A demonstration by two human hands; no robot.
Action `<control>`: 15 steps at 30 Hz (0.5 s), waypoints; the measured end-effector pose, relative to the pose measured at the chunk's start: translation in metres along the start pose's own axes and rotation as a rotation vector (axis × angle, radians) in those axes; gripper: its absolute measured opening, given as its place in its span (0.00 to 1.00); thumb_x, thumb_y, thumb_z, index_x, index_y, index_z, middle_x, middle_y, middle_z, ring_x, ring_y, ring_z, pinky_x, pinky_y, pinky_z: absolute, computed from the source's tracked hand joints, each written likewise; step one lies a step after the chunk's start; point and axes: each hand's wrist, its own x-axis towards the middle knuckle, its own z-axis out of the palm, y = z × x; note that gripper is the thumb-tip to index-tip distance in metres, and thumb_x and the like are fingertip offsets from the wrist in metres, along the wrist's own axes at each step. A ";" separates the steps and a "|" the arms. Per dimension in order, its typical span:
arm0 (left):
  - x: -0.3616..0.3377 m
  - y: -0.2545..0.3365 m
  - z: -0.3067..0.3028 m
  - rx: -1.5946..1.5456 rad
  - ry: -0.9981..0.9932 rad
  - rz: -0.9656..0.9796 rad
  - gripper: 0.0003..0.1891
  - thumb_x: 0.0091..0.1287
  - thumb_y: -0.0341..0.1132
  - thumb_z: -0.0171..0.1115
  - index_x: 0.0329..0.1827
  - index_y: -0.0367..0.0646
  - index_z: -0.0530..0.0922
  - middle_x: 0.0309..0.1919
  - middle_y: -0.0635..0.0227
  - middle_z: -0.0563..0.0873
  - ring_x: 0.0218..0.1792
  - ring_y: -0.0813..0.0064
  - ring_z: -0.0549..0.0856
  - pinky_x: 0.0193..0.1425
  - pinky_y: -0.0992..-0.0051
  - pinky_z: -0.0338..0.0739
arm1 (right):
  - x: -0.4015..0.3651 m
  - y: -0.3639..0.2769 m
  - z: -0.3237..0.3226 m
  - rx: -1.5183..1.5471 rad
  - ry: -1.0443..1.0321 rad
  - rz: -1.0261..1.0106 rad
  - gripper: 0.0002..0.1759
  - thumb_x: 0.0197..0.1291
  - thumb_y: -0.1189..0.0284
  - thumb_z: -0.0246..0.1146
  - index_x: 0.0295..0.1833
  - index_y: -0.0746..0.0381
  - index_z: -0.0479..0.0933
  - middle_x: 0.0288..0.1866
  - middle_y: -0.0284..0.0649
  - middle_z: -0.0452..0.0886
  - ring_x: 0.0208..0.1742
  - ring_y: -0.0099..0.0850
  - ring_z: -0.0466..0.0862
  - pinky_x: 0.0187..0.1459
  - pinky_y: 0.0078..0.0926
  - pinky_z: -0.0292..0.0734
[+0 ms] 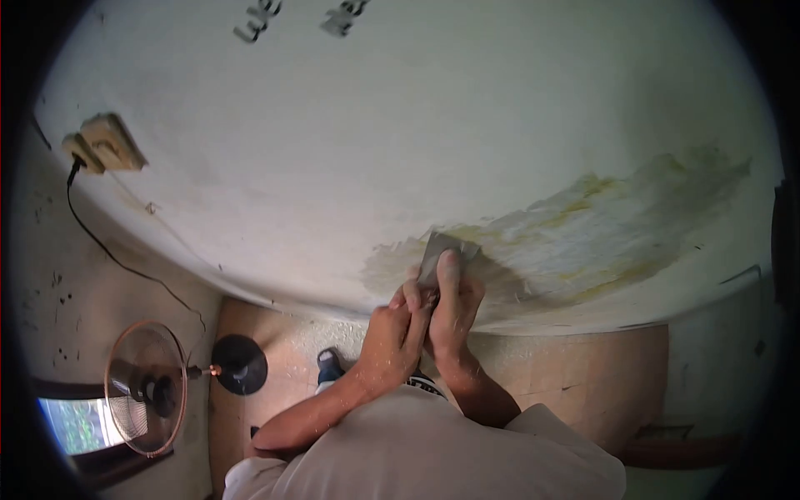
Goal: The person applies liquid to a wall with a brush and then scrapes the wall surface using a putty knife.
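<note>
A flat metal scraper (432,250) is pressed against the white wall (333,167), its blade at the left part of a rough patch (575,233) where paint is gone. My right hand (454,317) is closed around the scraper, with one digit stretched along the blade. Beside it, my left hand (393,333) is closed at the scraper's lower end, fingers touching near the blade's base. Most of the handle is hidden by both hands. Pale flecks of dust dot my left hand and forearm. Grey, white and yellowish areas show in the bared patch.
On the left stands a fan (146,387) with a round black base (240,365). Its black cord (125,265) runs up to a wall socket (112,142). Pale debris lies on the tiled floor (533,367) along the wall. My foot (330,364) is just below.
</note>
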 end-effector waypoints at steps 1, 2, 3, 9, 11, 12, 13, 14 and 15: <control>-0.003 -0.001 0.003 -0.008 0.002 -0.039 0.16 0.85 0.31 0.48 0.55 0.27 0.82 0.38 0.46 0.86 0.42 0.61 0.87 0.49 0.64 0.81 | -0.003 -0.002 0.001 -0.009 0.027 0.010 0.23 0.85 0.62 0.57 0.38 0.71 0.77 0.29 0.46 0.81 0.22 0.31 0.78 0.30 0.41 0.87; -0.004 -0.002 0.006 -0.018 0.011 -0.081 0.16 0.85 0.31 0.48 0.55 0.26 0.82 0.39 0.45 0.85 0.44 0.61 0.86 0.49 0.63 0.81 | 0.002 -0.007 0.002 -0.003 0.020 -0.006 0.23 0.85 0.62 0.57 0.38 0.71 0.77 0.29 0.46 0.81 0.22 0.31 0.78 0.30 0.41 0.87; -0.003 -0.004 0.009 0.019 0.067 0.059 0.16 0.85 0.31 0.48 0.54 0.26 0.81 0.37 0.46 0.84 0.40 0.61 0.85 0.46 0.63 0.81 | 0.002 -0.014 0.005 -0.003 0.032 0.015 0.24 0.85 0.62 0.58 0.37 0.71 0.77 0.29 0.46 0.81 0.22 0.30 0.78 0.30 0.40 0.87; 0.002 0.026 0.003 -0.019 -0.036 -0.037 0.16 0.87 0.31 0.47 0.57 0.26 0.81 0.37 0.51 0.84 0.35 0.68 0.84 0.39 0.67 0.79 | 0.003 -0.038 0.010 0.037 -0.021 -0.020 0.26 0.85 0.62 0.57 0.32 0.70 0.76 0.31 0.48 0.83 0.22 0.30 0.79 0.29 0.39 0.87; 0.004 0.021 0.008 -0.013 0.022 0.022 0.16 0.87 0.31 0.47 0.57 0.26 0.81 0.37 0.53 0.84 0.34 0.69 0.84 0.39 0.67 0.79 | 0.000 -0.031 0.008 0.017 0.040 -0.001 0.26 0.85 0.62 0.57 0.33 0.70 0.76 0.29 0.47 0.82 0.21 0.29 0.79 0.29 0.39 0.87; 0.006 0.021 0.008 -0.008 0.010 0.033 0.16 0.87 0.31 0.47 0.56 0.25 0.80 0.37 0.53 0.84 0.33 0.69 0.84 0.39 0.68 0.79 | 0.005 -0.034 0.009 0.017 0.028 -0.011 0.26 0.85 0.62 0.57 0.33 0.70 0.76 0.29 0.47 0.82 0.21 0.29 0.79 0.29 0.39 0.87; 0.005 0.022 0.008 -0.003 -0.007 0.035 0.16 0.87 0.31 0.47 0.55 0.25 0.80 0.36 0.54 0.84 0.33 0.69 0.84 0.38 0.68 0.78 | 0.006 -0.039 0.008 0.032 0.014 -0.026 0.25 0.85 0.61 0.57 0.34 0.69 0.77 0.28 0.47 0.82 0.21 0.29 0.79 0.29 0.38 0.88; 0.007 0.029 0.007 -0.004 -0.008 0.030 0.16 0.87 0.31 0.47 0.55 0.25 0.80 0.36 0.54 0.84 0.33 0.69 0.84 0.38 0.68 0.78 | 0.004 -0.044 0.012 0.046 0.008 -0.034 0.25 0.85 0.61 0.57 0.35 0.69 0.77 0.28 0.46 0.82 0.21 0.29 0.78 0.30 0.38 0.88; 0.012 0.040 0.003 0.022 -0.030 0.077 0.16 0.88 0.32 0.47 0.55 0.25 0.80 0.36 0.54 0.84 0.33 0.69 0.84 0.38 0.68 0.78 | 0.007 -0.054 0.021 0.064 0.053 -0.045 0.25 0.84 0.60 0.58 0.34 0.68 0.77 0.26 0.44 0.80 0.21 0.28 0.78 0.31 0.37 0.88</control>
